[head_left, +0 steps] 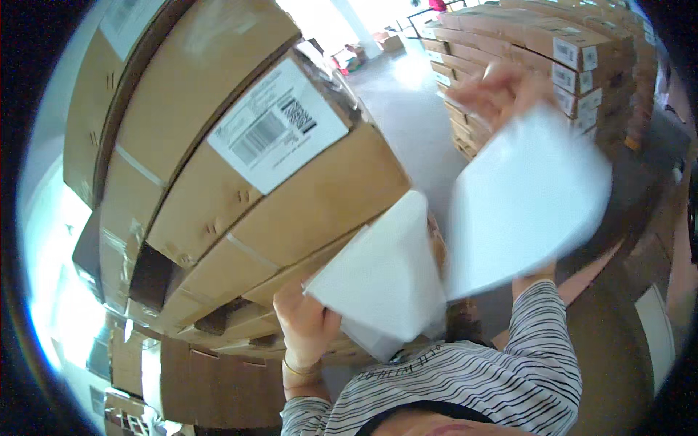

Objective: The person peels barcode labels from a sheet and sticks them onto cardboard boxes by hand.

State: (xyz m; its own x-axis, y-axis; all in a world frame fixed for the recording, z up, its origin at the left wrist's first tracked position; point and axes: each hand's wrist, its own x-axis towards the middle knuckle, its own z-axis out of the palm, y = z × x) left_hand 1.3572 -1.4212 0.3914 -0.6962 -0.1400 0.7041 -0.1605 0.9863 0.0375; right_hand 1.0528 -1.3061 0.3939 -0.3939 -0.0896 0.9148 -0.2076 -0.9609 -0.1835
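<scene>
Two white sheets in play, both up in the air between the person and the box stacks.

Left hand point(305, 323): low in frame, fingers point(291, 305) curled and gripping the lower edge of the left white sheet point(382, 276). That sheet looks like a thin stack or folded pad, thick at its bottom corner, tilted up and to the right. Thin gold bracelet point(299, 369) on that wrist.

Right hand point(502, 91): raised high, motion-blurred. Fingers pinch the top edge of the right white sheet point(523, 203), which hangs down from the hand and curves toward its lower edge. Exact finger placement hard to read through the blur. The forearm comes up behind the sheet in a striped sleeve point(542, 327), black and white.

The two sheets sit just beside each other; their inner edges meet or nearly meet near centre, can't tell if touching.

Surroundings:
- Big stack of brown cardboard boxes point(218, 218) on the left, close to the left hand. One box carries a white shipping label point(280, 127) with barcodes.
- Second stack of cardboard boxes point(552, 51) at upper right, behind the right hand, each with small white labels on the end faces.
- Pale floor aisle point(407, 109) runs between the two stacks toward a bright opening at the top.
- Striped shirt fills the bottom edge.
</scene>
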